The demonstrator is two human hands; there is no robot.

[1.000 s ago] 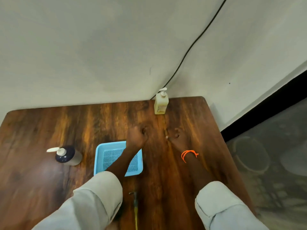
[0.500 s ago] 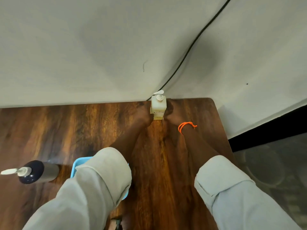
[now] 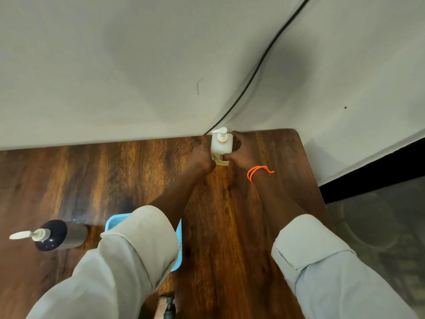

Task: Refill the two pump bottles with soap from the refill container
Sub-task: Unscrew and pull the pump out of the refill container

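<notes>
A cream pump bottle (image 3: 221, 143) with a white pump head stands at the far edge of the wooden table (image 3: 230, 226), by the wall. My right hand (image 3: 241, 150) wraps round its right side, thumb across the front near the base. My left hand (image 3: 202, 157) holds its left side. A dark pump bottle (image 3: 57, 236) with a grey lower body and a white pump stands at the left, away from both hands.
A light blue mesh tray (image 3: 178, 247) lies near the table's middle, mostly hidden under my left sleeve. A black cable (image 3: 259, 65) runs down the wall to the table behind the cream bottle. A dark object (image 3: 169, 305) shows at the bottom edge.
Both hands have travelled from the middle of the table to the far edge and taken hold of the cream bottle. The view has moved closer to the wall.
</notes>
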